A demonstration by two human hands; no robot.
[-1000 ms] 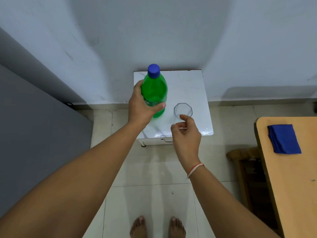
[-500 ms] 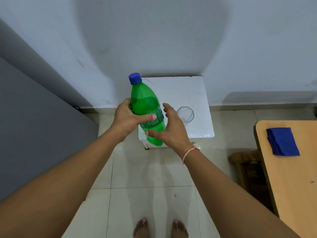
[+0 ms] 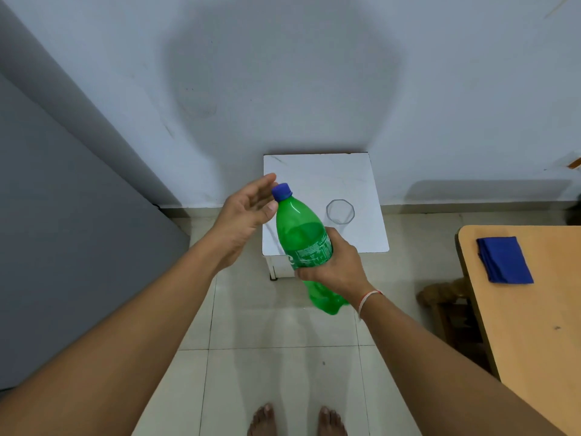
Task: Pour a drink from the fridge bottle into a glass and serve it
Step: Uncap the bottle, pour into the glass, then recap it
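A green plastic bottle [image 3: 302,237] with a blue cap [image 3: 281,191] is tilted in the air in front of the small white table [image 3: 371,240], cap pointing up and left. My right hand [image 3: 336,269] grips its lower body around the label. My left hand [image 3: 248,212] is beside the cap with fingers spread, thumb close to the bottle's neck, holding nothing. An empty clear glass [image 3: 340,211] stands upright on the table, just right of the bottle's shoulder.
A grey fridge side [image 3: 63,231] fills the left. A wooden table [image 3: 534,325] with a folded blue cloth [image 3: 504,260] is at the right, a wooden stool [image 3: 440,294] beside it. My bare feet [image 3: 295,421] stand on the tiled floor.
The bottle was lifted off the white table and passed from my left hand to my right. My left hand let go and moved up beside the cap.
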